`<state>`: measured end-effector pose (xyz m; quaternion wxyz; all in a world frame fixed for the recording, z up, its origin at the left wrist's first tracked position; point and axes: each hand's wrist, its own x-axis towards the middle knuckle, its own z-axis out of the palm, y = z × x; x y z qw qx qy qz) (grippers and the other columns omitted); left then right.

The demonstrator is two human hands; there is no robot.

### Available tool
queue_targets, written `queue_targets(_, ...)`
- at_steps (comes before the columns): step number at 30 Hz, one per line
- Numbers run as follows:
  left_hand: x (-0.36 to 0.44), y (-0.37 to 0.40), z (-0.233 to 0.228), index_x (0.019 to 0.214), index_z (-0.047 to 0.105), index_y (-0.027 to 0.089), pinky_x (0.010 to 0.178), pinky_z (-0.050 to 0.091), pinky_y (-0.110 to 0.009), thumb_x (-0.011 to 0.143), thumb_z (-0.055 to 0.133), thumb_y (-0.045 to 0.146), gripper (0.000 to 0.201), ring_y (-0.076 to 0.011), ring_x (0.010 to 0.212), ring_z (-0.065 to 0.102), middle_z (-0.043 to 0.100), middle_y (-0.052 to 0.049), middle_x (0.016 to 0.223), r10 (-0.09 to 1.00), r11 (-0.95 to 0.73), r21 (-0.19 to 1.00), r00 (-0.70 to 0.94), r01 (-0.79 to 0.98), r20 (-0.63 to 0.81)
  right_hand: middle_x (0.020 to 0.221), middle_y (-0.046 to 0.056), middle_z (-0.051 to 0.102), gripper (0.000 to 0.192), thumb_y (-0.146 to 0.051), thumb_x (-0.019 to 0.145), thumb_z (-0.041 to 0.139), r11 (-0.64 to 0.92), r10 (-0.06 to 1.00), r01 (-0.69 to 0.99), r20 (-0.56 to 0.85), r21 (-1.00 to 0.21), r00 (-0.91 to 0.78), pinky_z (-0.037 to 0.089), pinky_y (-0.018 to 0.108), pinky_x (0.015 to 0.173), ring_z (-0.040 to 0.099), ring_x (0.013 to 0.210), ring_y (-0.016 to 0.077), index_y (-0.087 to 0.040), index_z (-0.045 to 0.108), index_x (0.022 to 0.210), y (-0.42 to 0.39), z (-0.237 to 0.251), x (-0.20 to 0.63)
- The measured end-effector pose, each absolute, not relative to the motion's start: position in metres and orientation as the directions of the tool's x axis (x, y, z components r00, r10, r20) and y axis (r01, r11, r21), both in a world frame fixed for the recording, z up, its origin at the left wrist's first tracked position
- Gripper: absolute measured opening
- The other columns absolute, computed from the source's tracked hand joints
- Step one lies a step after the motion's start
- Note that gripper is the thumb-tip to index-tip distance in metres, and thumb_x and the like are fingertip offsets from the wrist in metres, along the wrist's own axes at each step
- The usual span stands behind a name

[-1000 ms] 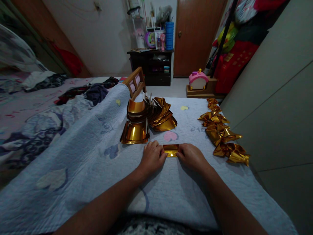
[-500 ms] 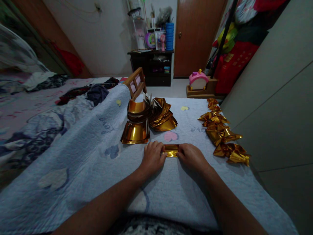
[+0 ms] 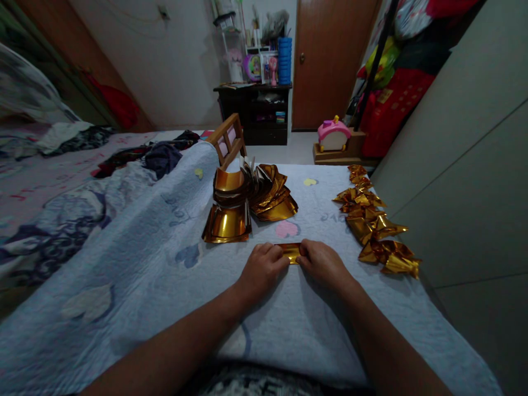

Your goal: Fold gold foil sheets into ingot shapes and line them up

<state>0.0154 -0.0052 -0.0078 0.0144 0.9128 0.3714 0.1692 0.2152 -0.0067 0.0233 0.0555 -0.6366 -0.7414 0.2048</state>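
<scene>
At the left of the frame, the bed [image 3: 49, 181] carries heaped clothes [image 3: 160, 154]. Just left of centre on the quilt [image 3: 136, 258] stands a stack of gold sheets [image 3: 231, 212]. Below it, your left hand [image 3: 264, 267] lies knuckles up, fingers curled, pressing the left end of a small gold strip [image 3: 292, 252] flat on the quilt. Your right hand [image 3: 324, 264] presses the strip's right end the same way. At the right edge lies a row of folded gold pieces [image 3: 375, 225].
</scene>
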Motion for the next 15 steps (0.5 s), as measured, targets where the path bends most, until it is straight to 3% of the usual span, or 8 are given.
queue_targets(5, 0.017, -0.010, -0.006, 0.097, 0.066, 0.015, 0.077, 0.049, -0.037, 0.098, 0.053, 0.016, 0.013, -0.0223, 0.084, 0.060, 0.066, -0.007, 0.088, 0.568, -0.811, 0.017, 0.779, 0.585, 0.265, 0.094, 0.008, 0.073, 0.010, -0.022, 0.094, 0.056, 0.109, 0.970, 0.927, -0.166, -0.358, -0.178, 0.031, 0.030, 0.067, 0.063, 0.084, 0.0205, -0.019, 0.065, 0.093, -0.007, 0.023, 0.215)
queue_targets(15, 0.022, -0.019, 0.001, 0.119, 0.059, 0.013, 0.075, 0.056, -0.037, 0.097, 0.051, 0.014, 0.023, -0.0231, 0.086, 0.061, 0.065, -0.008, 0.094, 0.578, -0.803, -0.041, 0.794, 0.594, 0.191, 0.091, 0.008, 0.072, 0.010, -0.022, 0.092, 0.055, 0.085, 0.976, 0.926, -0.158, -0.367, -0.153, 0.030, 0.030, 0.066, 0.062, 0.081, 0.0207, -0.019, 0.064, 0.092, -0.007, 0.023, 0.218)
